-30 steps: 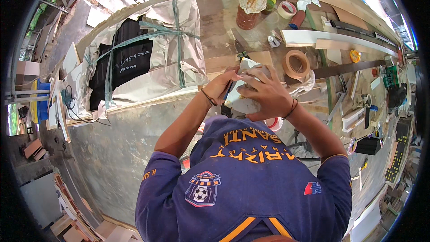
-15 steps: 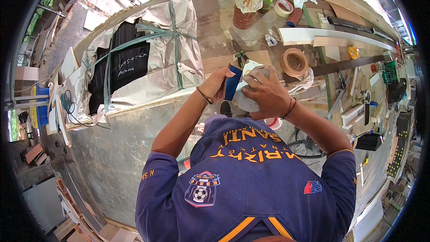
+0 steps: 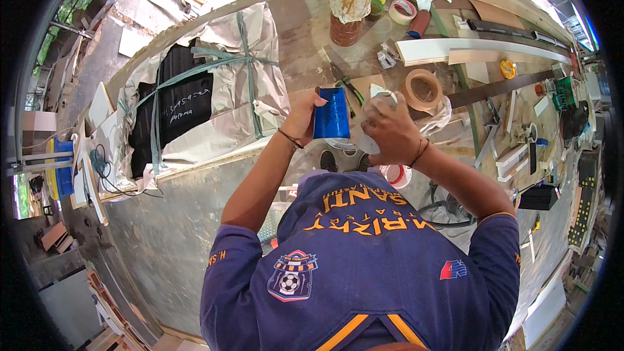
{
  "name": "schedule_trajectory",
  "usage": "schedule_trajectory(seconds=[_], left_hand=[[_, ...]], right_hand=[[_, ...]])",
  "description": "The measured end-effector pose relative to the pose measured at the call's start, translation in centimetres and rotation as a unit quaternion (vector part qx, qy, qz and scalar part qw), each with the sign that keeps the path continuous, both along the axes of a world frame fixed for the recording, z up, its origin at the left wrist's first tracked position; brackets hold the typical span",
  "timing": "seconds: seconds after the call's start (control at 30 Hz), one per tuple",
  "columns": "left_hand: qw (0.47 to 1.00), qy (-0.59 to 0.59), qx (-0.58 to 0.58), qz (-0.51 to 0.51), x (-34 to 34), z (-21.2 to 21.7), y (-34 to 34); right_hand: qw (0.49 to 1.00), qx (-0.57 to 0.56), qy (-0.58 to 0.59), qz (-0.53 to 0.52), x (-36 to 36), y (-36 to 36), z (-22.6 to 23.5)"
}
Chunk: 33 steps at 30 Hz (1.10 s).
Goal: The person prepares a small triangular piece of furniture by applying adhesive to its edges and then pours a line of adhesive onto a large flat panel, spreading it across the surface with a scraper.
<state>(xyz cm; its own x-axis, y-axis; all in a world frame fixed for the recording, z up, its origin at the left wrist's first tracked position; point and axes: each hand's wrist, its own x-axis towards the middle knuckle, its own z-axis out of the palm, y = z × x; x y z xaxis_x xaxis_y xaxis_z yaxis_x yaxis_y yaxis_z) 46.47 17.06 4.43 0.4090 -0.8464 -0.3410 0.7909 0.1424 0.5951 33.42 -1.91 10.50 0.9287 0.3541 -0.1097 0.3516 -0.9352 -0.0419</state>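
Wrapped bundle (image 3: 195,101): strapped with green bands, on workbench (image 3: 195,221), far left.
Left hand (image 3: 304,119): fingers clamped around blue can (image 3: 331,114), held above bench edge.
Right hand (image 3: 390,131): fingers closed on white cloth (image 3: 377,94), just beside can.
Tape roll (image 3: 423,90): brown, flat behind right hand.

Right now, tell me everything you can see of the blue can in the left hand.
The blue can is a small cylinder with a glossy, evenly blue side that looks like painted metal. It is held up above the workbench, in front of the person's chest, roughly upright. The left hand wraps its left side, thumb over the upper edge. The right hand, holding a pale crumpled rag, is close beside it; whether they touch cannot be told. Its top and contents are not visible.
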Motion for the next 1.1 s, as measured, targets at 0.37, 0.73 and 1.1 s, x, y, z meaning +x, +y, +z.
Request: schedule_trajectory(seconds=[0.37,0.73,1.1], left_hand=[[0.993,0.044,-0.042,0.098,2.6,0.4,0.8],[0.992,0.017,-0.041,0.117,7.8,-6.2,-7.1],[0.974,-0.038,0.159,0.158,8.1,-10.0,-12.0]], right_hand=[[0.825,0.534,0.044,-0.177,-2.2,-6.9,0.9],[0.24,0.946,-0.027,-0.218,-7.9,-8.0,-3.4],[0.2,0.957,-0.083,-0.19,-11.1,-8.7,-2.7]])
